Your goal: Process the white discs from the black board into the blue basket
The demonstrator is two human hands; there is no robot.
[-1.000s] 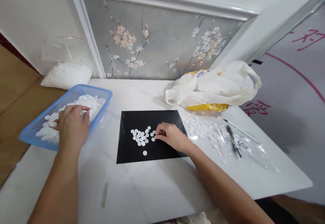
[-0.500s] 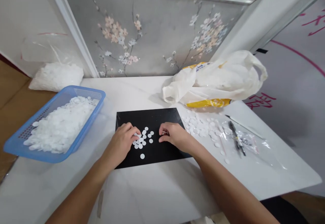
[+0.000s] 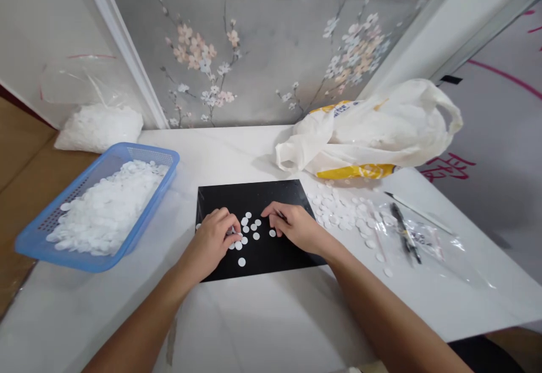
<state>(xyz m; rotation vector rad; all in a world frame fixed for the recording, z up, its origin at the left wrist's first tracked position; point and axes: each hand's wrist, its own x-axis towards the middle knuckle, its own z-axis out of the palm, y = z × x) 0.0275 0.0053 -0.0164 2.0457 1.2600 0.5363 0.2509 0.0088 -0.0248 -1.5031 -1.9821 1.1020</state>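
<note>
Small white discs [image 3: 246, 229] lie loosely scattered on a black sheet [image 3: 262, 263]. My left hand [image 3: 214, 237] is curled at the left of the scattered discs, its thumb and fingers closing around a white disc at the pile; the fingers partly hide it. Across the sheet, my right hand [image 3: 296, 226] has its index finger stretched toward the discs and the other fingers bent, with nothing visibly held. One disc [image 3: 272, 233] lies just below its fingertips. Another disc [image 3: 241, 262] sits apart, nearer to me.
A blue plastic basket [image 3: 167, 184] heaped with white discs stands left, before a clear bag of white pieces [image 3: 101, 127]. A white and yellow plastic bag [image 3: 368, 136] lies back right. More discs [image 3: 339, 209], a black pen [image 3: 405, 232] and a white stick-like tool [image 3: 419, 212] lie right.
My right index finger has stretched out, and a disc now lies on the sheet under that hand. My left hand has shifted slightly right over the discs. The view has turned slightly.
</note>
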